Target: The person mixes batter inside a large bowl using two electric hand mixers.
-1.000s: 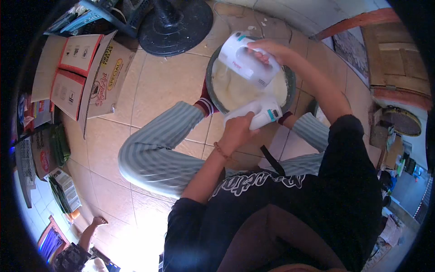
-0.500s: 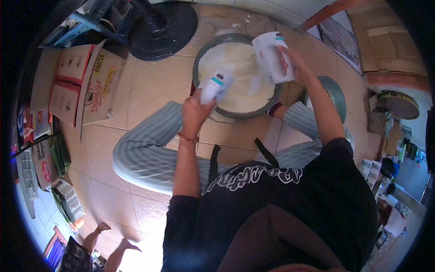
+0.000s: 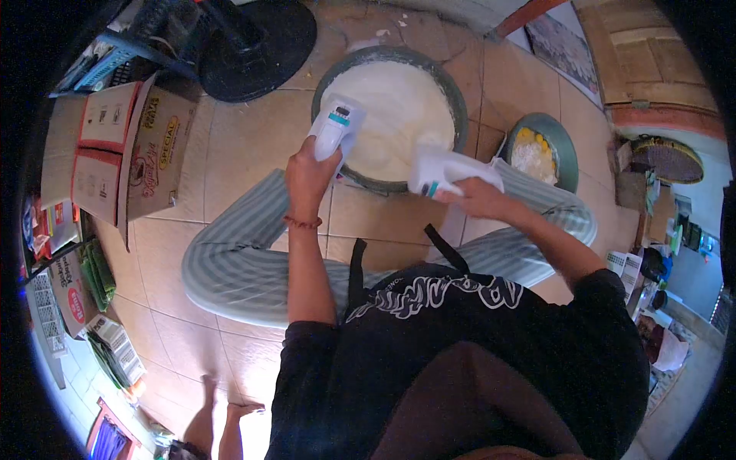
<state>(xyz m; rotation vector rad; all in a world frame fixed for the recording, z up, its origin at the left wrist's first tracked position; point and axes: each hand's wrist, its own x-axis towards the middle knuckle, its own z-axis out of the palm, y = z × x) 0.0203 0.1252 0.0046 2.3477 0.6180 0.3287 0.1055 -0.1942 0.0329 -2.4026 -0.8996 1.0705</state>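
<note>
My left hand (image 3: 309, 178) is closed round a white hand mixer (image 3: 335, 129) with a teal switch. That mixer sits over the left side of a large dark basin (image 3: 458, 103) on the floor. A second white hand mixer (image 3: 441, 170) is gripped by my right hand (image 3: 479, 198) at the basin's near right rim. Pale, creamy batter (image 3: 399, 100) fills the basin in soft swirls. The beaters of both mixers are hidden or too blurred to make out.
A smaller green basin (image 3: 566, 146) with egg yolks and white powder stands beyond my right knee. At left are an open cardboard box (image 3: 153, 153) and a round black stand base (image 3: 268, 61). Another person's legs (image 3: 218, 422) are at lower left.
My right hand has brought its mixer down and nearer to me, from the far right rim to the near right rim. The left mixer has shifted slightly left. The smaller basin shows more fully.
</note>
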